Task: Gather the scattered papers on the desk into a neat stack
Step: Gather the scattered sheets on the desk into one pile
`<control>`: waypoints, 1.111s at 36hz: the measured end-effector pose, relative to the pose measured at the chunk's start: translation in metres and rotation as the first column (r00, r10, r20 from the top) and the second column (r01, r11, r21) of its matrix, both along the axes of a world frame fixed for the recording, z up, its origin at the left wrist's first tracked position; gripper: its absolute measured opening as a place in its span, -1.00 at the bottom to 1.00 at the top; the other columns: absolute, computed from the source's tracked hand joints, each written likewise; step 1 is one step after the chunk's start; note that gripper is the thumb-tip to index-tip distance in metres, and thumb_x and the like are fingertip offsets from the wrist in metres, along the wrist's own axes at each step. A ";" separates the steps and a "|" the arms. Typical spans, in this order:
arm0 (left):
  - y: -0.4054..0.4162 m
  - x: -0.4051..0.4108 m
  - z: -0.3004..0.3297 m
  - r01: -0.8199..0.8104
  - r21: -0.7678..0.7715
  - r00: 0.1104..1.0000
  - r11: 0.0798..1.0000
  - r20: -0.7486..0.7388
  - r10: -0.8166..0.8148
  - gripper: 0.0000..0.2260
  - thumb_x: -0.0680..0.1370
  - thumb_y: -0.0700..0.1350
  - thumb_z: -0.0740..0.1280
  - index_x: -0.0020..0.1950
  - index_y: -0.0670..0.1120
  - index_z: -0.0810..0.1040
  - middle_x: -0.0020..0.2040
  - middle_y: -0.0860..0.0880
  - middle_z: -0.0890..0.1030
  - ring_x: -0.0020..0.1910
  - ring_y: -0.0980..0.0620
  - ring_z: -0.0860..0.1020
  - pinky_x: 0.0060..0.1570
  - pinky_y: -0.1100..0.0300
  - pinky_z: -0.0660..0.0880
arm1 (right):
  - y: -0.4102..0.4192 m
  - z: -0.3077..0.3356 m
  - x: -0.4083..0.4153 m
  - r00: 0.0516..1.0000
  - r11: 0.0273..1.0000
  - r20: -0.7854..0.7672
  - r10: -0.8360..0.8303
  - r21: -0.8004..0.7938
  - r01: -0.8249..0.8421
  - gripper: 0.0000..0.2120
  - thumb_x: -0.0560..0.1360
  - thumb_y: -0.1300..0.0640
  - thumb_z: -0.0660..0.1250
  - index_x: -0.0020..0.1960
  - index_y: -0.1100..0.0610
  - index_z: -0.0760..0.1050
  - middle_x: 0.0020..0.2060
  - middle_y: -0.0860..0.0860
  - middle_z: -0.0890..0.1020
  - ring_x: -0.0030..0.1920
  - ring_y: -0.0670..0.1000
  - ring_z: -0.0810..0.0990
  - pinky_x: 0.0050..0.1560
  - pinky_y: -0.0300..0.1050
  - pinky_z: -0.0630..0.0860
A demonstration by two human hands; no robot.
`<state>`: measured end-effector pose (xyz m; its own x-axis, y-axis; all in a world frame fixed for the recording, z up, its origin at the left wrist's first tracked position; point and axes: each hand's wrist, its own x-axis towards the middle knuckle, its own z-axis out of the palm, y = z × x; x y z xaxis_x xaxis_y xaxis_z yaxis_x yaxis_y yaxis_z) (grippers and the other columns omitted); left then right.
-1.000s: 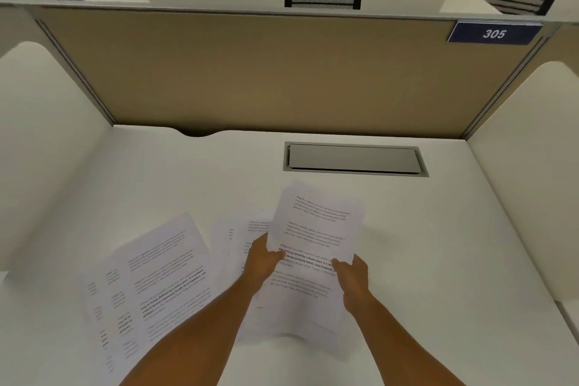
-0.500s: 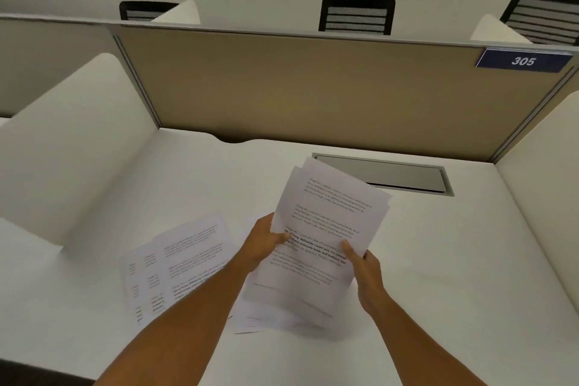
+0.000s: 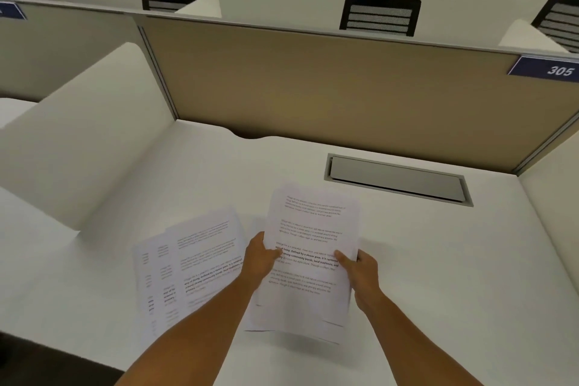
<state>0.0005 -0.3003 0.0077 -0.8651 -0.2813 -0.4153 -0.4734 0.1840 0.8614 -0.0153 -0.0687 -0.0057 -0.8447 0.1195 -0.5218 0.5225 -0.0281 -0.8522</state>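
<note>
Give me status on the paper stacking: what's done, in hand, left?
Done: several sheets are already together as one bundle, edges roughly but not fully squared. In hand: left hand and right hand grip that bundle by its sides, above the desk. Left: loose overlapping papers lie fanned on the desk beside the left forearm, not yet collected.

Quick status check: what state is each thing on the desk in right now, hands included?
Held papers: gripped at both side edges, bunched, edges roughly aligned.
Loose papers: flat on the desk, fanned and overlapping, not yet gathered.
Left hand: shut on the held papers' left edge.
Right hand: shut on their right edge.
Cable hatch: lid closed.
</note>
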 end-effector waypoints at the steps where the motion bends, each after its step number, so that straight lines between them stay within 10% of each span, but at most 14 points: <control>1: -0.001 0.000 -0.003 0.001 -0.023 1.000 1.000 0.010 -0.001 -0.63 0.51 -0.24 0.43 0.29 -0.14 0.48 0.17 -0.06 0.60 0.05 0.01 0.56 0.04 0.15 0.50 | -0.003 -0.003 -0.001 1.000 1.000 0.008 0.003 0.010 -0.003 -0.72 0.47 0.20 0.52 0.17 0.20 0.64 -0.04 0.05 0.74 -0.06 0.09 0.74 0.02 0.05 0.69; 10: -0.005 0.006 -0.027 0.171 -0.203 0.985 0.964 0.050 -0.164 -0.72 0.57 -0.25 0.29 0.28 -0.14 0.48 0.19 -0.05 0.61 -0.02 0.11 0.54 -0.14 0.42 0.44 | -0.030 -0.022 -0.007 0.998 0.991 0.050 0.038 0.129 -0.044 -0.76 0.49 0.20 0.50 0.15 0.17 0.64 0.03 0.11 0.73 0.02 0.14 0.70 0.19 0.12 0.62; 26: -0.033 -0.016 -0.064 0.398 -0.515 0.917 0.759 0.211 -0.338 -0.60 0.57 -0.10 0.32 0.39 -0.16 0.38 0.53 -0.12 0.18 0.47 -0.17 0.17 0.37 -0.02 0.37 | -0.069 -0.033 -0.023 0.992 0.929 0.119 -0.050 0.369 0.003 -0.78 0.54 0.13 0.44 0.15 0.20 0.61 0.07 0.14 0.71 0.00 0.13 0.66 0.08 0.04 0.63; 40: -0.036 -0.032 -0.080 0.302 -0.437 0.943 0.847 0.268 -0.198 -0.54 0.57 -0.07 0.33 0.40 -0.25 0.37 0.48 -0.14 0.22 0.42 -0.16 0.22 0.31 0.01 0.39 | -0.069 -0.045 -0.037 0.925 0.707 0.378 -0.021 0.660 -0.254 -0.51 0.53 -0.12 0.39 0.36 0.12 0.50 0.42 0.23 0.32 0.40 0.28 0.31 0.32 0.17 0.42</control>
<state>-0.0317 -0.3365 -0.0721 -0.8421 -0.2719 -0.4657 -0.5120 0.6741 0.5324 -0.0526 -0.1380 -0.0511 -0.6652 0.4713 -0.5791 0.7304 0.5715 -0.3740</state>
